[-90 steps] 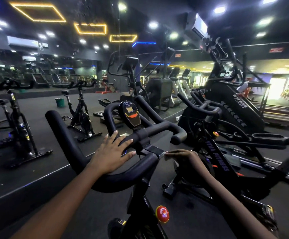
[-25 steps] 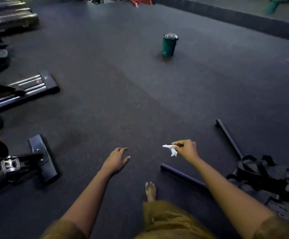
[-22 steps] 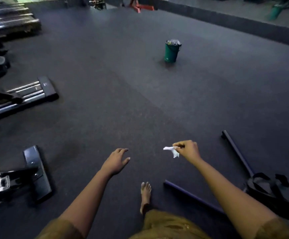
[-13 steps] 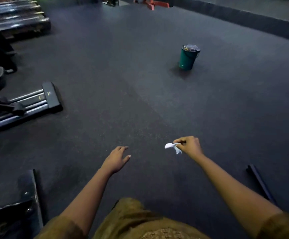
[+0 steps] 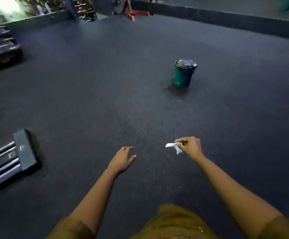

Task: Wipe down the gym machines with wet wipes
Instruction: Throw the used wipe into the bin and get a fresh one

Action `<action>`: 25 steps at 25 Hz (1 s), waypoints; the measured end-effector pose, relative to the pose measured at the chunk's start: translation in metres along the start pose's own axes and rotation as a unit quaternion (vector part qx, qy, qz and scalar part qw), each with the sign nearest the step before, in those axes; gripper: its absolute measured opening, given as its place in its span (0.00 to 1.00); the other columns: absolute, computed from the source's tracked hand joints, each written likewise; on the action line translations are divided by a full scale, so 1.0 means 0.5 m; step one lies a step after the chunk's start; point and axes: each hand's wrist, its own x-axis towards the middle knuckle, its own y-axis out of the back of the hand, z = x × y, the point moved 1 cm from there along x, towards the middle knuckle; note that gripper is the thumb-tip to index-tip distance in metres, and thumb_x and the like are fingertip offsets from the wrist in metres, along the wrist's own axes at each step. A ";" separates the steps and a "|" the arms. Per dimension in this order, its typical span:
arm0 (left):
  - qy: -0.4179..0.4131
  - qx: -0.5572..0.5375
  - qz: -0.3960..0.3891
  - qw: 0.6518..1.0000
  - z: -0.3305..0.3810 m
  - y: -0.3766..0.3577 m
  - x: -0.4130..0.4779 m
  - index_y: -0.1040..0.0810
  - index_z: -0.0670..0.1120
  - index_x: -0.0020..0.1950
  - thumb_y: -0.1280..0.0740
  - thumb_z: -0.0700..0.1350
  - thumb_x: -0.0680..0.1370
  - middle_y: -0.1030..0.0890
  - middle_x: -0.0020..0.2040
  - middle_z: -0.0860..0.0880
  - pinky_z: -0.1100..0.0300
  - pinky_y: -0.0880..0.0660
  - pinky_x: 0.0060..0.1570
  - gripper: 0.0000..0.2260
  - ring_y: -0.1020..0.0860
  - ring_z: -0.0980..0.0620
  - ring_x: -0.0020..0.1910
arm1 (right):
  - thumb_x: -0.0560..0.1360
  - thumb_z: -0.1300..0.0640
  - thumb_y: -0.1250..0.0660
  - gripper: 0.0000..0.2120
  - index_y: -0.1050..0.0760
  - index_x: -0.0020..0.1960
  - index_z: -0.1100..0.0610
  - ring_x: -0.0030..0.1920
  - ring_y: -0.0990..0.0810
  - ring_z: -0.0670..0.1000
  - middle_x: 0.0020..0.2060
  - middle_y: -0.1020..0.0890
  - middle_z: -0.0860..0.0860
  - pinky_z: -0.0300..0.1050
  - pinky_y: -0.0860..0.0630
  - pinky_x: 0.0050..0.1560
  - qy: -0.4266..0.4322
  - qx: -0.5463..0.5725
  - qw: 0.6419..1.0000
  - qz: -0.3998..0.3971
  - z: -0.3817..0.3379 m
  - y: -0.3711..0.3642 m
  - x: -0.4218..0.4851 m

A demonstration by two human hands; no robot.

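My right hand (image 5: 191, 147) pinches a small crumpled white wet wipe (image 5: 173, 147) between thumb and fingers, held out over the dark gym floor. My left hand (image 5: 123, 158) hangs beside it with relaxed fingers and holds nothing. A green bin (image 5: 183, 74) with a dark liner stands on the floor well ahead of my right hand, slightly to the right. No machine is within reach of either hand.
The black foot of a machine base (image 5: 23, 150) with silver rails lies at the lower left. Stacked dark steps (image 5: 0, 45) sit at the far left. A red frame (image 5: 131, 13) stands at the back, and a low raised ledge (image 5: 226, 21) runs along the far right.
I have left the spin bike and walked across the floor with the wipe in my right hand. The green bin has drawn closer, and the bike bases at the right have dropped out of view.
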 end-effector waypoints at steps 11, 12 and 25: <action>-0.059 0.065 -0.080 0.993 0.070 0.268 0.849 0.38 0.44 0.75 0.42 0.52 0.82 0.35 0.73 0.43 0.55 0.39 0.69 0.23 0.36 0.46 0.71 | 0.71 0.57 0.30 0.04 0.18 0.38 0.52 0.44 0.19 0.50 0.36 0.17 0.55 0.45 0.24 0.45 -0.052 0.017 0.998 0.021 -0.156 0.037 0.805; -0.054 0.058 -0.076 0.994 0.071 0.296 0.912 0.38 0.44 0.75 0.42 0.52 0.82 0.35 0.73 0.43 0.55 0.39 0.69 0.23 0.35 0.46 0.71 | 0.71 0.57 0.29 0.03 0.17 0.39 0.53 0.44 0.19 0.49 0.36 0.17 0.55 0.45 0.24 0.46 -0.050 0.020 0.998 0.025 -0.181 0.044 0.870; -0.116 0.107 -0.110 0.981 0.099 0.612 1.869 0.37 0.44 0.74 0.41 0.52 0.81 0.34 0.72 0.43 0.54 0.38 0.68 0.23 0.35 0.45 0.71 | 0.72 0.60 0.31 0.09 0.17 0.51 0.55 0.49 0.19 0.50 0.48 0.16 0.53 0.43 0.24 0.50 -0.101 -0.011 0.993 0.060 -0.365 0.087 1.752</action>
